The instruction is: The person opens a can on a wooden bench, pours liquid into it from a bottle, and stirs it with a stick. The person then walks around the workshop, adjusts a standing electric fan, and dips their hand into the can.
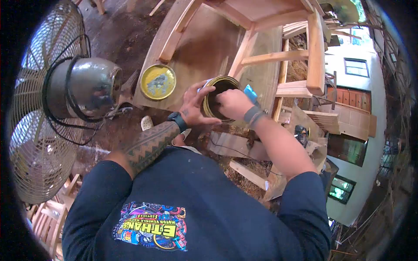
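A round open can [208,101] with a yellowish rim is tilted at the edge of the wooden board. My left hand [194,104] grips the can's left side, thumb and fingers spread around it. My right hand [235,104] reaches into the can's mouth with its fingers curled; what they hold, if anything, is hidden inside. Just left of the can, a round yellow lid [158,82] with a grey smear lies on the board. A bit of blue material [250,93] shows right behind my right hand.
A large metal fan [52,95] with a looped black cable stands at the left. On the wooden board [148,56] rests a wooden chair frame [275,57]. Wood pieces [248,174] and cardboard lie at the lower right. More wooden furniture [50,222] is at the lower left.
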### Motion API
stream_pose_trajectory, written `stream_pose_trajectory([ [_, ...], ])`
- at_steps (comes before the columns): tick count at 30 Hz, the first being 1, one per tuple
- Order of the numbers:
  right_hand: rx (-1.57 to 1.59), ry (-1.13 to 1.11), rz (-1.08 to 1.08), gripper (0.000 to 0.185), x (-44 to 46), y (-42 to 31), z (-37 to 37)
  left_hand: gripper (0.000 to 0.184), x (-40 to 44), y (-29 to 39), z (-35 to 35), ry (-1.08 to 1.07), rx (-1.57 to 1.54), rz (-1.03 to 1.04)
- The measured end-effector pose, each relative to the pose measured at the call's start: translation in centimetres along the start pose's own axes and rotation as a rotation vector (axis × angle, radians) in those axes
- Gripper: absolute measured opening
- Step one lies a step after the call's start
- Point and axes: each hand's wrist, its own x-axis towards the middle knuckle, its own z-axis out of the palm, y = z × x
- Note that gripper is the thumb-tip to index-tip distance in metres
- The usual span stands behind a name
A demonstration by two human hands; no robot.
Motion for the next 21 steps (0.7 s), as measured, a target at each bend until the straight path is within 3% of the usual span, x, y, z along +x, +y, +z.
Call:
stream_pose_trajectory([
  [2, 0.047, 0.047, -0.036, 0.020, 0.3, -0.2, 0.4, 0.111, 0.0, -0.2, 0.1, 0.006, -0.011, 0.020],
  [8, -0.102, 0.357, 0.189, 0.018, 1.1, -1.0, 1.7, 0.117, 0.1, -0.8, 0.2, -0.029, -0.033, 0.037],
  [9, -0.139, 0.515, 0.131, 0.018, 1.4, -0.1, 2.6, 0.111, 0.0, -0.4, 0.2, -0.015, -0.033, -0.007],
  [17, -0.064, -0.001, 0.126, 0.022, 0.6, -1.9, 0.9, 0.116, 0.3, -0.9, 0.4, -0.033, -0.048, 0.047],
  [21, 0.023, 0.193, 0.144, 0.022, 0.5, 0.3, 0.7, 0.117, 0.2, -1.1, 0.4, -0.046, -0.060, 0.022],
])
